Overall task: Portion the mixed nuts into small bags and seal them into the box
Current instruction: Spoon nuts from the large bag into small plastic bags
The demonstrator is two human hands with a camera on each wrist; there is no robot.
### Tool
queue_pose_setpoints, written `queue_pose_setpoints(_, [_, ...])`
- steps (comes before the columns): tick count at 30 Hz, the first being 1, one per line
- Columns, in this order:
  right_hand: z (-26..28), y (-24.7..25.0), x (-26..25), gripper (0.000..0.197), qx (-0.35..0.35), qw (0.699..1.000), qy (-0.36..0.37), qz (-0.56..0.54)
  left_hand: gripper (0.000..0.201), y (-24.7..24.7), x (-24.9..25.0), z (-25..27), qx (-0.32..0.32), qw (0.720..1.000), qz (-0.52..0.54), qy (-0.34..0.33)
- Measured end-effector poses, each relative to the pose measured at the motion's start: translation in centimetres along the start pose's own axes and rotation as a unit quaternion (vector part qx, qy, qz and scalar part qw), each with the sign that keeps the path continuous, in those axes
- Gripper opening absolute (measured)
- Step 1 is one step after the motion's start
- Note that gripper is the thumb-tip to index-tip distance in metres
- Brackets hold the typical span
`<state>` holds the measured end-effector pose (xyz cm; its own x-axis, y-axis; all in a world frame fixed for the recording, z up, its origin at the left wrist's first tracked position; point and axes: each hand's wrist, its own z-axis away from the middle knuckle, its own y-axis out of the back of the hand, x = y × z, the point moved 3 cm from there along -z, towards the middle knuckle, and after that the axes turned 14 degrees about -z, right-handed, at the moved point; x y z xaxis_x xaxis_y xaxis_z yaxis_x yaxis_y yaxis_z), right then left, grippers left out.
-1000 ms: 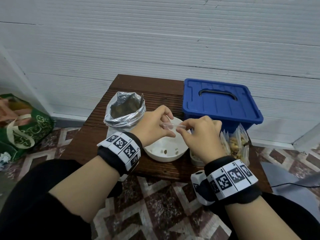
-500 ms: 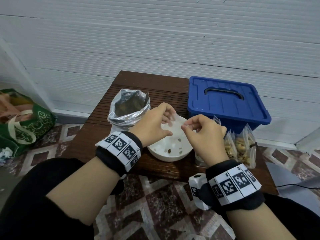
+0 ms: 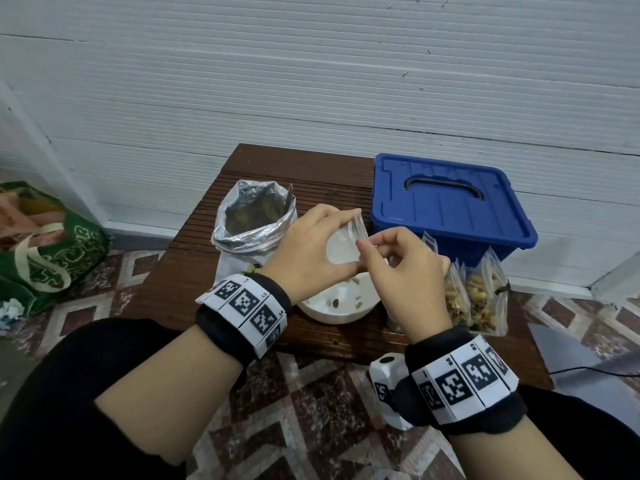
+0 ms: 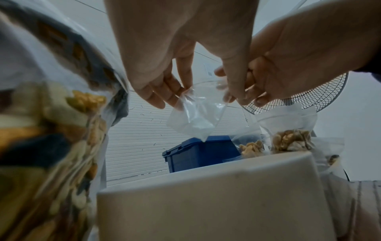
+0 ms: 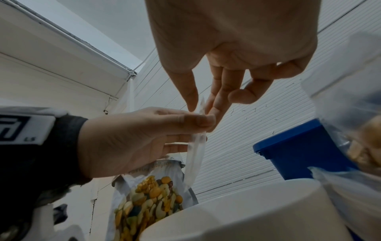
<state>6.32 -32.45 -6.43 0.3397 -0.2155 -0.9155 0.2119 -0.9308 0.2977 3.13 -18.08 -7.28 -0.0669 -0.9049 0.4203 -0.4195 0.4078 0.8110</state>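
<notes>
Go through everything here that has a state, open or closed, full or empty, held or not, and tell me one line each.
Small clear plastic bag: empty, held above the bowl by both hands.
Left hand: pinches the bag's top edge.
Right hand: pinches the bag's top edge.
Blue plastic box: lid on.
Silver foil nut bag: open at the top, upright.
White bowl: nearly empty, a few nuts left.
Filled clear bags: hold nuts, standing outside the box.

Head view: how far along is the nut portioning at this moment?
Done: a few filled small bags stand on the table beside the white bowl. In hand: the left hand and right hand pinch the top of an empty clear bag above the bowl, which holds only a few nuts. Left: filling it, then packing all the bags into the blue box, whose lid is on.
</notes>
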Motion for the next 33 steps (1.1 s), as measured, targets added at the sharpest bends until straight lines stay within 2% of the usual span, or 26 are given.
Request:
queue_pose_setpoints(2, [0.1, 0.2, -0.1, 0.026, 0.008, 1.000, 0.003, -0.010, 0.068, 0.0, 0.1, 0.1, 0.000, 1.000, 0.005, -0.014])
queue_pose_setpoints(8, [-0.2, 0.9, 0.0, 0.009, 0.024, 1.000, -0.008, -0.014, 0.060, 0.2, 0.3, 0.1, 0.011, 0.999, 0.031, -0.038])
queue_pose_setpoints(19, [-0.2, 1.3, -0.2, 0.023, 0.069, 0.998, 0.000, -0.014, 0.077, 0.5, 1.1, 0.4, -0.012, 0.999, 0.041, -0.006])
queue_pose_setpoints(28, [-0.3, 1.3, 0.0, 0.017, 0.066, 0.997, 0.015, -0.023, 0.052, 0.8, 0.8, 0.3, 0.070, 0.995, 0.038, -0.055])
queue_pose_setpoints(33, [-0.5, 1.4, -0.1, 0.017, 0.068, 0.997, 0.009, -0.020, 0.056, 1.0, 0.7, 0.5, 0.091, 0.994, 0.021, -0.064])
